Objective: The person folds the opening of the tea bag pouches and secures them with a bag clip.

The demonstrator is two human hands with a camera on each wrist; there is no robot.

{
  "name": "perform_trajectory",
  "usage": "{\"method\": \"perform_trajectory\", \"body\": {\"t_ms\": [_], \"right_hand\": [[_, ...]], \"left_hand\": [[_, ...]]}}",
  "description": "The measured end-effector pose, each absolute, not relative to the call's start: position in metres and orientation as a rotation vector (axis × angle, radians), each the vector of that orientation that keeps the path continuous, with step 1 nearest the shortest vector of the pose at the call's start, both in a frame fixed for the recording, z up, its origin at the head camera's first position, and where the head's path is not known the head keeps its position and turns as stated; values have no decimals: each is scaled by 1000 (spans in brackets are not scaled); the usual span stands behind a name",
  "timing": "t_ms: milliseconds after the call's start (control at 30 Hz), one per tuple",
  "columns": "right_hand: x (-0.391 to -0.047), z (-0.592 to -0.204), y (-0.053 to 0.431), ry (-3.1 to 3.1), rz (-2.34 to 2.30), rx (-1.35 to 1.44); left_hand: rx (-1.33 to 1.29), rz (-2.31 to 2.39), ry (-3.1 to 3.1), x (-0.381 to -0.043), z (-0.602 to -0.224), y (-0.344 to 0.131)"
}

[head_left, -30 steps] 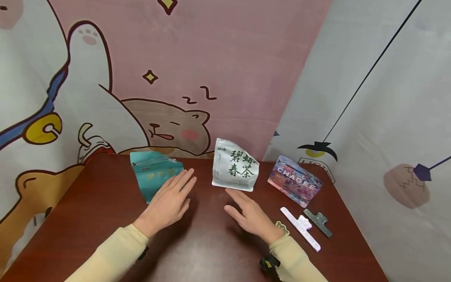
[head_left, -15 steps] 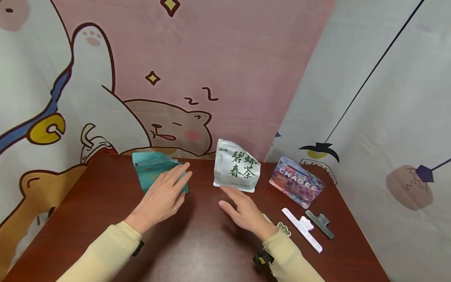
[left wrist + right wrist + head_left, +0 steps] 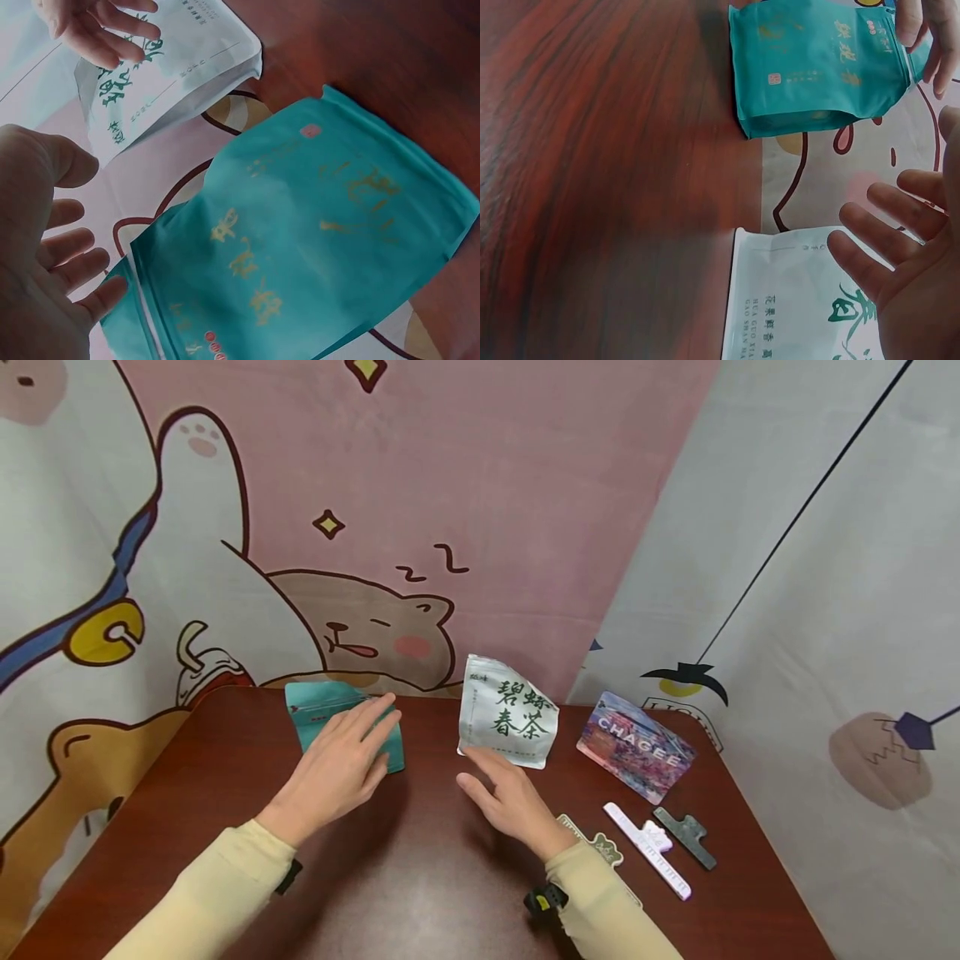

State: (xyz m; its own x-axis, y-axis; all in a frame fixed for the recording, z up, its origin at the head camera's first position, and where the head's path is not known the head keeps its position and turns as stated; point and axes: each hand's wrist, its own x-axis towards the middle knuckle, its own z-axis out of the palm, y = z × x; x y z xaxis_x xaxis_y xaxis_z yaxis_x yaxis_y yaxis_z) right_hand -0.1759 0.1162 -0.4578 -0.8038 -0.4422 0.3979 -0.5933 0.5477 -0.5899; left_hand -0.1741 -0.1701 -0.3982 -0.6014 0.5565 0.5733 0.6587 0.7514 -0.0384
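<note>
My left hand (image 3: 333, 768) is held with fingers extended in front of the teal pouch (image 3: 300, 217), overlapping it in the head view. The left wrist view shows those fingertips by the pouch's zip-seal top, holding nothing. My right hand (image 3: 513, 797), fingers extended, is just in front of the lower left corner of a white tea pouch (image 3: 506, 714) with green Chinese characters. In the right wrist view its fingers overlap this white pouch (image 3: 780, 300), and the palm holds nothing. Both pouches stand upright at the back of the table.
A purple-pink CHAGEE pouch (image 3: 636, 747) leans at the back right of the brown table (image 3: 427, 877). Before it lie a white bag clip (image 3: 647, 850) and a dark green one (image 3: 686, 837). A cream clip (image 3: 607, 849) is partly hidden by my right sleeve. A cartoon curtain (image 3: 525, 485) hangs behind.
Both hands have moved left and slightly away from me, the left one further over the teal pouch. More of the cream clip shows beside my right sleeve. The pouches stand where they were.
</note>
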Motion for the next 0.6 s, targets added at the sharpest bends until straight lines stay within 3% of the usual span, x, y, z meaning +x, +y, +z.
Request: {"method": "perform_trajectory", "body": {"t_ms": [600], "right_hand": [[-185, -454, 101, -2555, 1202, 891]], "left_hand": [[-908, -189, -2314, -184, -369, -174]]}}
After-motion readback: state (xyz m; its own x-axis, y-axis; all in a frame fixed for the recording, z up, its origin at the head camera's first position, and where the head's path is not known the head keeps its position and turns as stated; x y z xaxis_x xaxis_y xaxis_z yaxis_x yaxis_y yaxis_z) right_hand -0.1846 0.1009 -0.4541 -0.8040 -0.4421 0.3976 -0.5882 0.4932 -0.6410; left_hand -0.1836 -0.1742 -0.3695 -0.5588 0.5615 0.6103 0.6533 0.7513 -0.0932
